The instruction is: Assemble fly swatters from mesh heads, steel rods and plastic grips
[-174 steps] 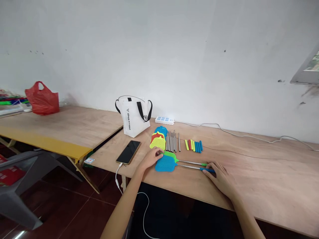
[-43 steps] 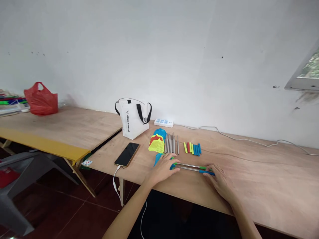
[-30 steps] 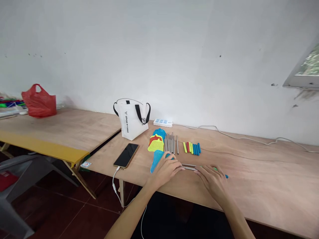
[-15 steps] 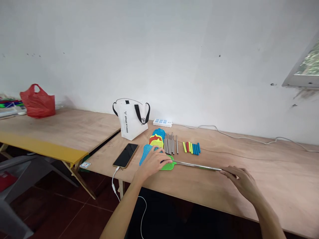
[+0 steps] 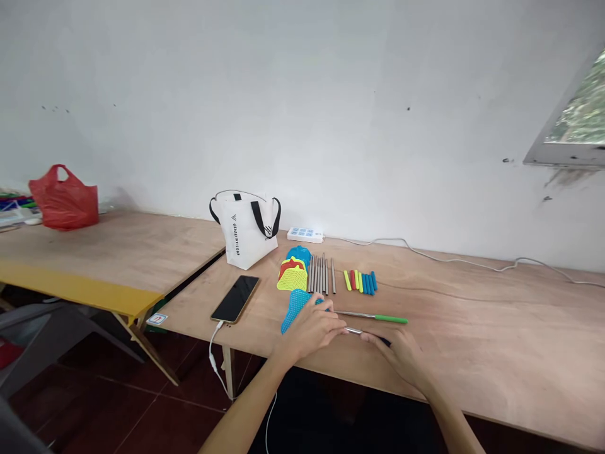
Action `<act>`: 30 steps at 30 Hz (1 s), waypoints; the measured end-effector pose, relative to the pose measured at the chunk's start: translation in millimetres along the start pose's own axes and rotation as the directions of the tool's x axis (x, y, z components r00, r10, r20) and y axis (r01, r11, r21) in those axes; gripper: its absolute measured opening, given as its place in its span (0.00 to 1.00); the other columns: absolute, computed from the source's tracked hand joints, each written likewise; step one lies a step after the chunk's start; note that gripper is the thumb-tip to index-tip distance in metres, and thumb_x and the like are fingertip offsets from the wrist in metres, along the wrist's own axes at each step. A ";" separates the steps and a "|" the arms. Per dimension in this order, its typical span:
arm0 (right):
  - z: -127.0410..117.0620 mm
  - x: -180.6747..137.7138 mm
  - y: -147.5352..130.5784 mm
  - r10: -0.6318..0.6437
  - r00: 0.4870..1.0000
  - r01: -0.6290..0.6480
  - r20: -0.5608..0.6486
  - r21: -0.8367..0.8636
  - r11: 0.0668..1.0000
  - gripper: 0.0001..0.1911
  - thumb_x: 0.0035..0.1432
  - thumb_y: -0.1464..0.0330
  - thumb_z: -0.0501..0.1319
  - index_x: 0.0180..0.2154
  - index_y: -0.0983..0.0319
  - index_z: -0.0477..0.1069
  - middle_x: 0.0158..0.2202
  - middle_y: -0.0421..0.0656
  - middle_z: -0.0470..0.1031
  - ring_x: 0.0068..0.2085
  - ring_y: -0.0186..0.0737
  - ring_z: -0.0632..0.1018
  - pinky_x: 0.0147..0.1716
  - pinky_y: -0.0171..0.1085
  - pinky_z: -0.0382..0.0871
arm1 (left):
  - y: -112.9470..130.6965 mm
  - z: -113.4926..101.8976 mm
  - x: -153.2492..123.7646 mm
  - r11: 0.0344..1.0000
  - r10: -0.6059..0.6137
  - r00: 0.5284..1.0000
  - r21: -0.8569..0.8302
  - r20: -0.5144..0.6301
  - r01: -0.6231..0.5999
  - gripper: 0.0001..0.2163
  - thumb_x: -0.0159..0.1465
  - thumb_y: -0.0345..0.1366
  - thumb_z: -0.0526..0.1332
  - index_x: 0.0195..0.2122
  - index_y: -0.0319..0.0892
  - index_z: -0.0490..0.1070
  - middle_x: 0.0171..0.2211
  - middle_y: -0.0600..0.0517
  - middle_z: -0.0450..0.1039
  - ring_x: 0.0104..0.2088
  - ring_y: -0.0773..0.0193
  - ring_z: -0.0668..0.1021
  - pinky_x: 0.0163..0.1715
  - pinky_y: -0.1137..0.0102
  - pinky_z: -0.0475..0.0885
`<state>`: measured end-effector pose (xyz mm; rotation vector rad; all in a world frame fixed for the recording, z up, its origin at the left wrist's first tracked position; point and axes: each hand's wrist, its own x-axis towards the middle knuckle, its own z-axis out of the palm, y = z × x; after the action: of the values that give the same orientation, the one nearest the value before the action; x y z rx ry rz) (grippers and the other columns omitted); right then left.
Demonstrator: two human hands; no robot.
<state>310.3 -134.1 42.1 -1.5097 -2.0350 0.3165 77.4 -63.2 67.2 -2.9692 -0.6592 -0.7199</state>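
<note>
My left hand [image 5: 314, 328] lies curled over the neck of a blue fly swatter [image 5: 290, 308], whose mesh head sticks out to the left of my fingers. My right hand [image 5: 399, 354] pinches the same swatter's metal rod [image 5: 354, 330] near its dark blue grip. Just behind, a second swatter's rod with a green grip [image 5: 390, 320] lies flat on the plywood table [image 5: 472, 353]; its head is hidden by my left hand. Farther back lie a stack of swatter heads [image 5: 293, 272], a row of metal rods [image 5: 320, 276] and coloured grips [image 5: 360, 281].
A phone [image 5: 235, 299] on a white cable lies left of my hands, near the table's front edge. A white tote bag [image 5: 246, 228] and a power strip [image 5: 305, 235] stand by the wall. On the neighbouring table at far left sits a red plastic bag [image 5: 63, 198].
My right hand has come back left from the table's right side onto the blue swatter's rod. My left hand has shifted right and nearer the edge. The green-gripped swatter now lies untouched behind them.
</note>
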 end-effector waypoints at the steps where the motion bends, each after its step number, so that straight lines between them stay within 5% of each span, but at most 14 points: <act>1: 5.1 1.4 0.3 -0.013 1.000 0.013 -0.003 -0.013 1.000 0.23 0.71 0.50 0.50 0.42 0.50 0.81 0.40 0.41 0.84 0.41 0.48 0.83 0.41 0.42 0.74 | -4.0 -1.5 -2.0 1.000 -0.013 1.000 -0.027 0.004 0.014 0.16 0.75 0.43 0.55 0.34 0.46 0.78 0.32 0.53 0.80 0.37 0.61 0.72 0.47 0.61 0.59; 8: -1.3 2.6 17.4 -0.159 0.972 0.114 -0.175 -0.245 0.963 0.21 0.71 0.53 0.51 0.42 0.51 0.81 0.40 0.44 0.83 0.41 0.47 0.79 0.43 0.43 0.71 | -12.3 -1.1 -5.0 0.984 -0.112 0.993 -0.141 -0.020 0.108 0.15 0.75 0.45 0.55 0.39 0.49 0.81 0.33 0.55 0.81 0.38 0.62 0.72 0.47 0.62 0.59; 15: -56.0 -30.4 115.8 -0.048 0.911 -0.108 -0.411 -0.348 0.931 0.27 0.67 0.46 0.49 0.37 0.51 0.81 0.43 0.44 0.83 0.46 0.52 0.79 0.53 0.54 0.63 | -49.9 -23.8 -23.8 0.970 -0.199 0.980 -0.146 -0.014 0.195 0.17 0.75 0.47 0.54 0.41 0.52 0.82 0.34 0.55 0.82 0.37 0.61 0.72 0.47 0.61 0.58; 20: -70.4 -44.1 141.6 0.201 0.933 -0.245 -0.299 -0.119 0.962 0.33 0.57 0.35 0.52 0.36 0.52 0.81 0.39 0.45 0.84 0.39 0.52 0.80 0.42 0.47 0.71 | -59.2 -34.2 -31.3 0.964 -0.222 0.975 -0.149 0.013 0.222 0.17 0.73 0.49 0.56 0.38 0.52 0.83 0.31 0.55 0.80 0.35 0.61 0.72 0.46 0.62 0.59; 24: -82.0 -48.8 114.7 0.311 0.949 -0.312 -0.044 -0.017 0.950 0.28 0.57 0.39 0.57 0.35 0.53 0.82 0.33 0.43 0.82 0.33 0.47 0.79 0.33 0.40 0.72 | -50.8 -41.2 -31.9 0.972 -0.210 0.978 -0.114 -0.011 0.207 0.16 0.74 0.46 0.55 0.39 0.53 0.83 0.32 0.54 0.80 0.38 0.59 0.72 0.51 0.60 0.59; 30: -98.6 -60.3 78.5 0.294 0.937 -0.298 0.190 -0.010 0.955 0.29 0.62 0.42 0.52 0.29 0.55 0.78 0.25 0.40 0.74 0.29 0.43 0.71 0.28 0.38 0.67 | -37.4 -51.3 -31.3 0.992 -0.124 0.991 0.008 -0.056 0.125 0.16 0.75 0.43 0.54 0.39 0.51 0.82 0.31 0.54 0.80 0.38 0.60 0.72 0.55 0.58 0.56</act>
<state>441.0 -178.7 62.9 -1.8379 -1.9335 0.6187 14.8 -47.4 96.2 -2.9069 -0.8482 -0.7993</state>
